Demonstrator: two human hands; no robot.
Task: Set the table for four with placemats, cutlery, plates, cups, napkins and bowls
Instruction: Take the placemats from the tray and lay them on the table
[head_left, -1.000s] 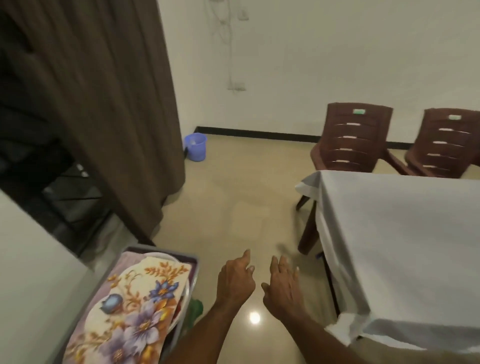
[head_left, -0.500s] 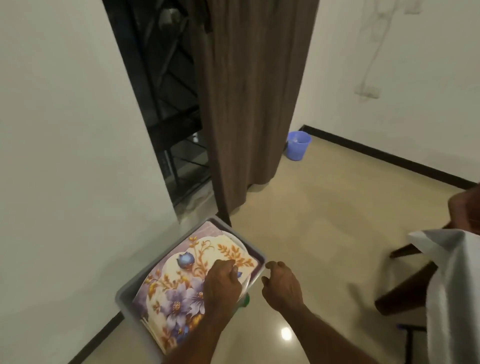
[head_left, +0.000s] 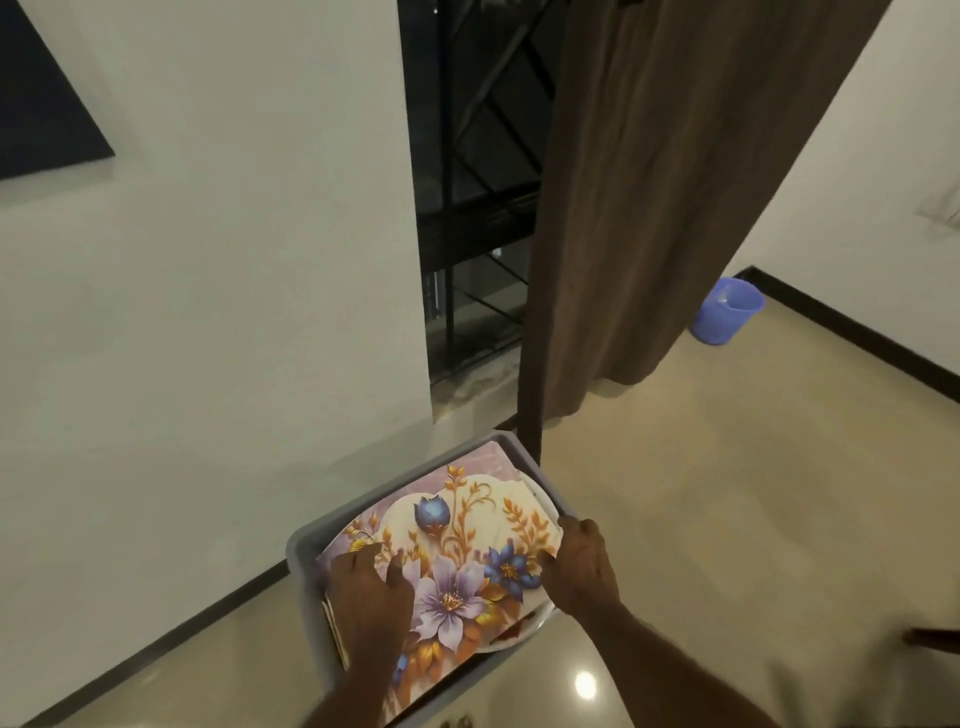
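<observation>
Left hand lies on the floral placemat, fingers bent over its left edge, seemingly gripping. The mat tops a stack in the grey bin. Right hand pinches its right edge. Judged thin, light, flexible; best held at 2 opposite edges.

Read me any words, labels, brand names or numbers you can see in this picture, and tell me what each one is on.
None: no readable text shows in this view.
The floral placemat under the left hand and right hand carries only flowers and leaves.
The grey bin, blue bucket and brown curtain show no label or print.
The dark panel on the wall is blank.
</observation>
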